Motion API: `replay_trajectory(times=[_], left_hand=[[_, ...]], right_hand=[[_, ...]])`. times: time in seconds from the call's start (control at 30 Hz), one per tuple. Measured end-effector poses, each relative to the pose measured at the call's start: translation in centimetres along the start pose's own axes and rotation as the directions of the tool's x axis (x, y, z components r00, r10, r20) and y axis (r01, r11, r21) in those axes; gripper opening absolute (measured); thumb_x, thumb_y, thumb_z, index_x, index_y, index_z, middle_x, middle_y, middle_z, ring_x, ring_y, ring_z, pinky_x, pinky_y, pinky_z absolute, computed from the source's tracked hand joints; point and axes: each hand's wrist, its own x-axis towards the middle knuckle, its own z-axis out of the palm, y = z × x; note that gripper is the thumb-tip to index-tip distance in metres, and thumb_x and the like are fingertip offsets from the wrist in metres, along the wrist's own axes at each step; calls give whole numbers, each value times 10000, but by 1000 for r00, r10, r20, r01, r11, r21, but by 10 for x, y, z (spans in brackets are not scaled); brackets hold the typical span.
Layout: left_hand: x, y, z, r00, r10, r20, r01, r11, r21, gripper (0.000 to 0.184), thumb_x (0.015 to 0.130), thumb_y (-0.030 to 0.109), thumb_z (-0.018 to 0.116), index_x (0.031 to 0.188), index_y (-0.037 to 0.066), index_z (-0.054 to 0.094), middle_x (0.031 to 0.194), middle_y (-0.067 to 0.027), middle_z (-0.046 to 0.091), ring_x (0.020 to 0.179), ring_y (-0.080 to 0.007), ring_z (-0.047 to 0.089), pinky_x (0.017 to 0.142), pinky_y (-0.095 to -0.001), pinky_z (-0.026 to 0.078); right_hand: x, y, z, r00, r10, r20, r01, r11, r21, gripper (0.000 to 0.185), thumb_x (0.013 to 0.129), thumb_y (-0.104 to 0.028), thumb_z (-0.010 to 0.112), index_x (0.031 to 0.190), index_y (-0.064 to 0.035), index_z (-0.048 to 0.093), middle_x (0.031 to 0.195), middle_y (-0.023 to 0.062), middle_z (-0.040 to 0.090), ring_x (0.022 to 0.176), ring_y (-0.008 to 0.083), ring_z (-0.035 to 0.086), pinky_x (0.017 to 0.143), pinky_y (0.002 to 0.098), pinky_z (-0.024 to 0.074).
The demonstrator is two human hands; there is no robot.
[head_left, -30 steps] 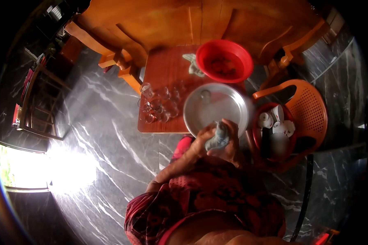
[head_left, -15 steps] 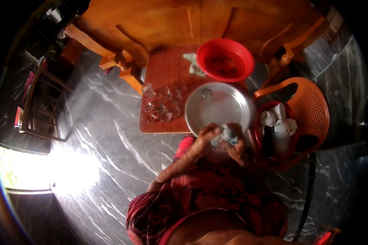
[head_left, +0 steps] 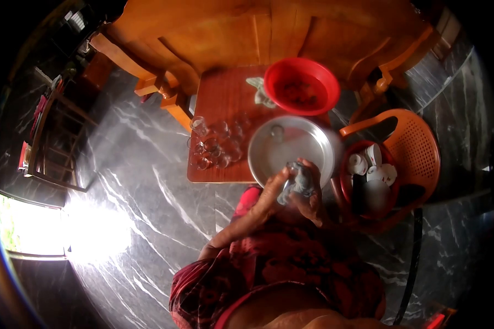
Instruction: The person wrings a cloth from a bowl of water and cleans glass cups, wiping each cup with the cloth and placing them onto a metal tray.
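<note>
A crumpled grey-blue cloth (head_left: 302, 182) is held between my two hands, close to the near rim of a round metal tray (head_left: 263, 159). My left hand (head_left: 273, 189) presses it from the left with closed fingers. From the right, my right hand (head_left: 313, 198) is wrapped round the cloth. A glass seems to be inside the cloth, but the folds and fingers hide most of it. One small clear glass (head_left: 277, 131) stands in the tray near its far side. Several clear glasses (head_left: 211, 145) stand on the reddish wooden table (head_left: 225, 93) to the left.
A red basin (head_left: 332, 82) with dark red contents sits at the table's far right, beside a pale cloth (head_left: 262, 93). On the orange chair (head_left: 417, 140) at the right is a red tub (head_left: 394, 203) holding white cups (head_left: 374, 156). A wooden bench (head_left: 230, 33) stands behind.
The cloth has been turned and reshaped between my hands, and my right fingers have shifted up around it. The glasses, tray and basin stay in place.
</note>
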Motion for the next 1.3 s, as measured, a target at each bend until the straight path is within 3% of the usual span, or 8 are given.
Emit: replay_trajectory(times=[0.37,0.57,0.73,0.8,1.0,1.07,1.2,1.3], left_hand=[[-5,-14,-2,997,-62,39,65,996,-66,632,859,514,572,1244,21,482,1061,-95,564,904,-201,566,729,-353,522],[4,-18,-4,992,122,-18,-119,989,88,389,899,385,576,1115,63,540,1033,-41,579,958,-174,549,802,-357,479],[4,-11,5,967,255,1,-248,941,228,427,917,374,516,1168,29,529,1064,-103,586,961,-180,544,811,-282,426],[2,-9,8,964,265,13,-261,943,208,422,925,380,487,1155,28,527,1043,-91,583,947,-170,542,795,-270,426],[-3,-9,2,967,234,102,-255,912,321,374,949,305,457,1160,2,519,1057,-75,569,961,-149,523,813,-269,420],[-5,-7,7,978,177,111,-205,914,351,368,951,293,457,1166,1,519,1075,-75,565,982,-156,518,834,-278,412],[-13,-1,27,973,176,150,-216,923,318,463,940,438,468,1135,27,551,993,-26,580,925,-104,522,790,-238,429],[-10,-15,12,958,174,229,-241,920,309,369,948,294,483,1185,14,517,1096,-60,562,1003,-155,508,865,-286,403]], right_hand=[[-7,8,-16,937,174,-302,-157,984,81,363,833,27,553,1186,-27,487,1014,51,551,896,136,544,802,258,455],[-3,-26,-10,844,443,-303,-449,892,52,337,905,-112,504,1223,-10,454,1078,63,533,953,135,522,810,259,445],[-18,22,3,997,75,-9,-75,971,-227,697,917,-330,538,1403,4,167,1339,155,350,1208,269,391,1008,352,336],[-8,-4,11,999,43,-13,-44,996,-74,707,910,-318,555,1402,1,161,1336,172,350,1224,274,373,1019,368,326],[-11,11,3,993,62,-101,-67,997,-47,538,871,-148,562,1327,-8,313,1252,168,421,1124,246,450,940,354,405],[-5,-1,1,958,211,-192,-166,959,230,442,834,-63,516,1256,-5,398,1151,135,494,1009,235,514,877,346,444],[-2,9,-7,920,224,-323,-197,974,114,323,866,-185,508,1128,3,509,978,86,566,846,174,561,802,298,462],[-3,4,-14,864,404,-300,-326,904,278,430,933,-363,475,1154,3,520,975,82,581,850,170,568,791,301,463]])
